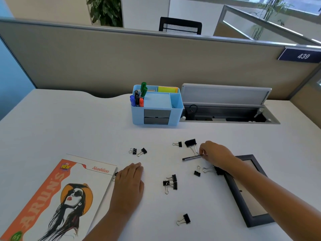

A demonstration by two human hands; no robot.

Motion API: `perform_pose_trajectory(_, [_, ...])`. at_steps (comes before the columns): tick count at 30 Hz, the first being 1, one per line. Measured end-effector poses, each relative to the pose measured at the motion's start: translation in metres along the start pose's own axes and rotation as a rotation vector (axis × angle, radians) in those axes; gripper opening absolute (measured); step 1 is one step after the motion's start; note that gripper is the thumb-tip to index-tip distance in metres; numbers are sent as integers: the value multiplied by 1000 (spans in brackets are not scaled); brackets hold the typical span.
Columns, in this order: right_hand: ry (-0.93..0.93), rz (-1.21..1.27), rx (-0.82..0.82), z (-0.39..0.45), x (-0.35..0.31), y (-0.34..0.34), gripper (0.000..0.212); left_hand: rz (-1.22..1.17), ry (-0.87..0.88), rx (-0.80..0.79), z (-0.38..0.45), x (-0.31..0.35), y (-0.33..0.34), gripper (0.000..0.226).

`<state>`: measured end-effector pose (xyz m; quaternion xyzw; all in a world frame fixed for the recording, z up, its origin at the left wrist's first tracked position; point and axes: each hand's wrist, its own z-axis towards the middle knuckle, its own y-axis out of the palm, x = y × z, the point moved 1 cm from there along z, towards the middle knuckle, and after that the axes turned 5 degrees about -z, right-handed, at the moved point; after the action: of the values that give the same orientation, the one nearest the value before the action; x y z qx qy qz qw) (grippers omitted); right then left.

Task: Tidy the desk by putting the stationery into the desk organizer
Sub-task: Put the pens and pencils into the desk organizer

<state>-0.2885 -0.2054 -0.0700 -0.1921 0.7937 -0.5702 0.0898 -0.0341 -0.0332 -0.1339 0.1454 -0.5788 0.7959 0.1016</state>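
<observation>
A light blue desk organizer (175,111) stands at the back of the white desk, with several markers (137,99) in its left cup and yellow sticky notes (166,89) behind. Several black binder clips lie scattered in front, among them a large one (190,143), a pair (138,151) and a cluster (171,183). My right hand (216,153) pinches the end of a dark pen (192,157) that lies on the desk. My left hand (130,181) rests flat on the desk, fingers together, holding nothing.
An orange-and-white notebook (57,197) lies at the front left, touching my left hand. A dark picture frame (246,211) lies under my right forearm. An open cable tray (229,113) sits right of the organizer. A beige partition wall closes the back.
</observation>
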Motion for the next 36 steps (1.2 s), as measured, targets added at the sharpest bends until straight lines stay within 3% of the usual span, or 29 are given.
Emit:
perform_pose_trajectory(4, [-81, 33, -9, -1, 2, -6, 19, -3, -5, -6, -1, 0, 0, 40])
perform_pose_trajectory(8, [-160, 225, -61, 4, -5, -36, 12, 0, 2, -10, -1, 0, 0, 42])
perform_pose_trajectory(10, [-156, 336, 2, 10, -10, -60, 7, 2, -1, -16, 0, -1, 0, 41])
perform_pose_trajectory(15, [223, 881, 284, 41, -14, -114, 15, 7, -4, -31, 0, -1, 0, 41])
perform_pose_trajectory(20, [366, 753, 294, 74, -35, -124, 33, 0, -2, -27, -1, -1, -1, 40])
perform_pose_trajectory(23, [325, 713, 333, 78, -49, -120, 15, 6, 1, -24, 0, 0, -2, 40])
perform_pose_trajectory(25, [280, 645, 394, 69, -64, -112, 35, 16, -3, -24, 0, 0, -2, 40])
perform_pose_trajectory(27, [202, 669, 421, 61, -84, -97, 37, 21, -3, -28, 0, 0, -1, 41])
perform_pose_trajectory(29, [146, 912, 312, 56, -108, -74, 32, 20, -3, -26, 0, 0, -1, 41])
perform_pose_trajectory(33, [290, 1666, -134, 55, -144, -35, 12, 9, 4, -3, 1, 0, -1, 39])
perform_pose_trajectory(36, [343, 1975, -167, 69, -155, -28, 4, 7, 6, -8, 1, 0, -2, 38])
